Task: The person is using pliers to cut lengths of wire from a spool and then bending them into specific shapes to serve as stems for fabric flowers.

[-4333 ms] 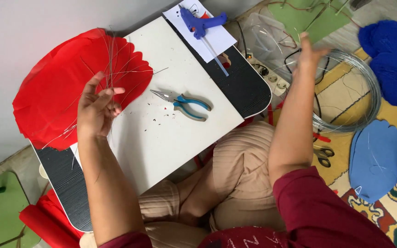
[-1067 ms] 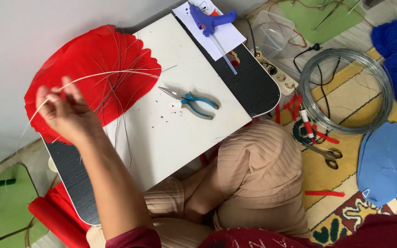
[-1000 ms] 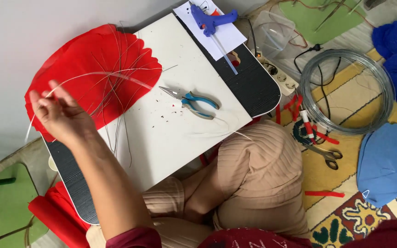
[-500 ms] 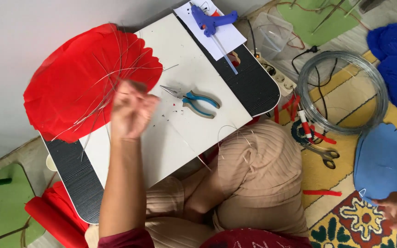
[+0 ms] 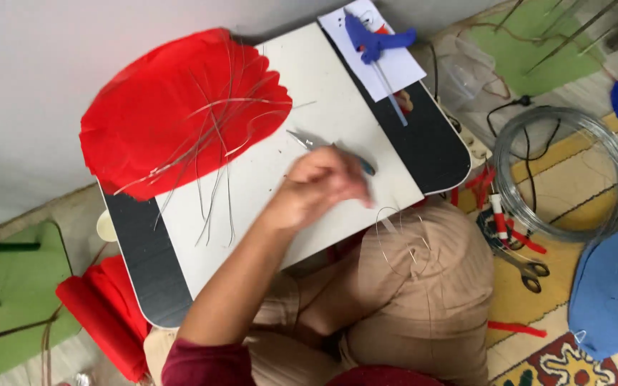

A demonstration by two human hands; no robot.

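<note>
Near the middle of the frame, the left hand (image 5: 320, 187) lies blurred over the pliers (image 5: 323, 146) on the white board (image 5: 287, 221); its fingers are curled down around the handles, though I cannot tell how firmly they grasp. Only the metal tip and a bit of blue handle show. Thin wires (image 5: 212, 164) lie across the red paper petal (image 5: 173, 107) at upper left. A blue glue gun (image 5: 373, 39) rests at top, a wire coil (image 5: 566, 171) at right. The right hand is out of view.
</note>
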